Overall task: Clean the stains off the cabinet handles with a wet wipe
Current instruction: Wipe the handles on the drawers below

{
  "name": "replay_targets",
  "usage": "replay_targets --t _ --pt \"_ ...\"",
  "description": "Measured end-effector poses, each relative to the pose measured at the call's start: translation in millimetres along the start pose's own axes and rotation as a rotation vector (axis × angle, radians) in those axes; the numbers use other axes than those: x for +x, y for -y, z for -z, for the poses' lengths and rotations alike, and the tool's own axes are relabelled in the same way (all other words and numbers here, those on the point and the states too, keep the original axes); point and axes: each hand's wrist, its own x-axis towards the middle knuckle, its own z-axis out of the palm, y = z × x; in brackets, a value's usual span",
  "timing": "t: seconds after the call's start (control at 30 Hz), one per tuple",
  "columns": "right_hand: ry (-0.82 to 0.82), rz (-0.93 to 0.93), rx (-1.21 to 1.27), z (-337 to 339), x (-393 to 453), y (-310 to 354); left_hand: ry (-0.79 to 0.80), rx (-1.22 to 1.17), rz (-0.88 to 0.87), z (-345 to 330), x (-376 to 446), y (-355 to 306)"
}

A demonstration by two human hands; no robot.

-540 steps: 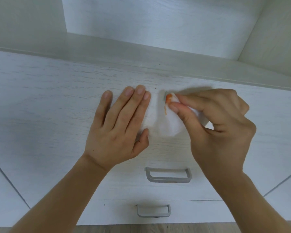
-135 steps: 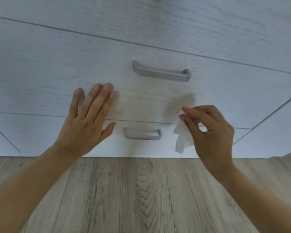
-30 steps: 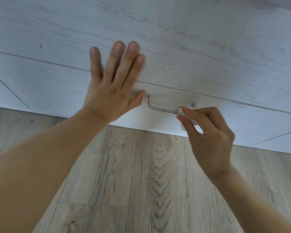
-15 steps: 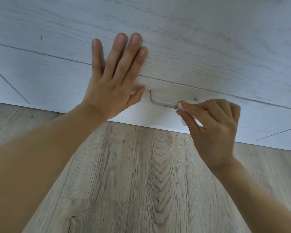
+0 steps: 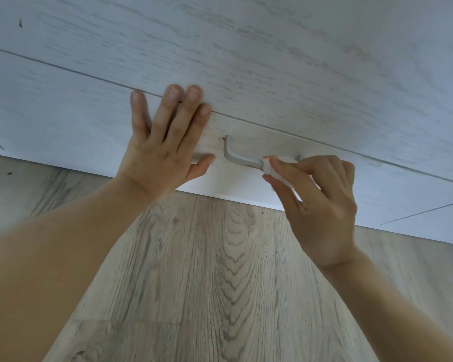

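A grey metal handle [image 5: 239, 159] sticks out of the lowest white drawer front [image 5: 63, 126], with small orange stains at its left foot and under its bar. My right hand [image 5: 317, 205] pinches a folded white wet wipe [image 5: 272, 169], orange at its tip, around the middle of the bar. The handle's right half is hidden behind those fingers. My left hand [image 5: 165, 147] lies flat with straight fingers on the drawer front just left of the handle.
A taller white drawer front [image 5: 272, 61] fills the top of the view above a thin seam. Light wood-grain floor [image 5: 207, 270] runs below the cabinet's bottom edge. Both my forearms reach in from the lower corners.
My left hand slid slightly down the drawer front. My right hand stays on the handle bar with the wipe, shifted a little along it. Earlier I wiped the upper handles.
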Motion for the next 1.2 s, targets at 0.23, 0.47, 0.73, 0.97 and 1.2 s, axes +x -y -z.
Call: replay_targets --t 0.23,0.47,0.73,0.97,1.2 --pt "-0.009 -0.023 0.037 1 -4 -6 -0.048 0.002 0.014 -5 1 -3" --pt "-0.048 -0.01 0.077 -7 2 2 -0.067 0.0 0.019 -7 0 -4" --pt "-0.066 -0.063 0.077 -10 2 4 -0.06 -0.027 -0.001 -6 1 -1" --pt "-0.051 -0.045 0.116 -13 6 10 -0.115 0.082 -0.079 -11 -3 7" --pt "-0.05 -0.019 0.098 -8 4 4 -0.108 0.112 -0.121 -10 -4 10"
